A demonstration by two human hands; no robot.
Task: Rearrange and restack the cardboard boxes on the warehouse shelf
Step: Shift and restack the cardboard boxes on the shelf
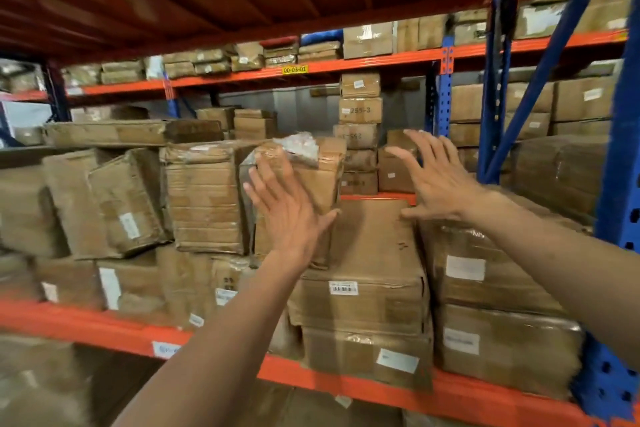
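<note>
Cardboard fills the orange-beamed shelf [104, 324] from end to end, most of it brown, creased and wrapped in clear tape. Largest in reach is the flat carton [374, 274] in the middle of the bay, lying on another carton of like size, with a barcode label on its near face. Its top is dented and its edges sag, so it looks soft-walled and probably fairly heavy; it would likely be best gripped low at both ends rather than by the lid. Standing on its left part is the upright box [304, 184], narrower and taller, tilted slightly and crowned with torn plastic film. That film looks slick and loose, a poor place to hold; the cardboard sides below it seem a firmer purchase. Its crumpled corners suggest it will flex if squeezed hard.

Both hands are spread wide and hold nothing. The left hand [291, 215] has its palm turned to the near face of the upright box, touching or almost touching. The right hand [440, 180] hovers, fingers splayed, over the far right part of the flat carton, thumb near its top.
</note>
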